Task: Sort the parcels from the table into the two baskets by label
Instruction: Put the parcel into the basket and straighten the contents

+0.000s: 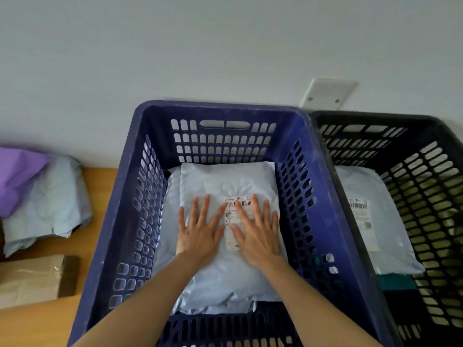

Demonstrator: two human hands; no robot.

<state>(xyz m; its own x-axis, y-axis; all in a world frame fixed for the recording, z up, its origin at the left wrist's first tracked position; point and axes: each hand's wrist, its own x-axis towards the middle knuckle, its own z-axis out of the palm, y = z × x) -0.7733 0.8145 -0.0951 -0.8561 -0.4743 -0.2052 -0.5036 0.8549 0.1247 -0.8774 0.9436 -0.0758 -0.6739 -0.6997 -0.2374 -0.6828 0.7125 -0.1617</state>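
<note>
Two white shipping labels are showing, one per basket. The label [230,216] in the blue basket [220,107] is carrying a barcode along its top edge, with small print below that is too fine to read. The second label [362,221], in the black basket [375,116], is also showing a barcode and print that cannot be read.

Both forearms are reaching down over the blue basket's near rim. The left hand [200,236] and right hand [258,234] are lying flat side by side, fingers straight and spread, gripping nothing and pressing palm-down on the top parcel [225,279]. The right hand is partly covering the label.

This pale blue mailer is filling most of the blue basket's floor, and the edge of another pale mailer [171,196] is peeking out beneath it along the left wall. The black basket is standing touching the blue one's right side and is holding a pale blue parcel [370,246] against its left wall, with something teal [395,281] at the near end.

Left of the blue basket, the wooden table [37,326] is carrying a purple parcel [17,176] and a crumpled pale blue parcel [50,199] at its far edge, and a brown paper parcel [32,279] nearer.
</note>
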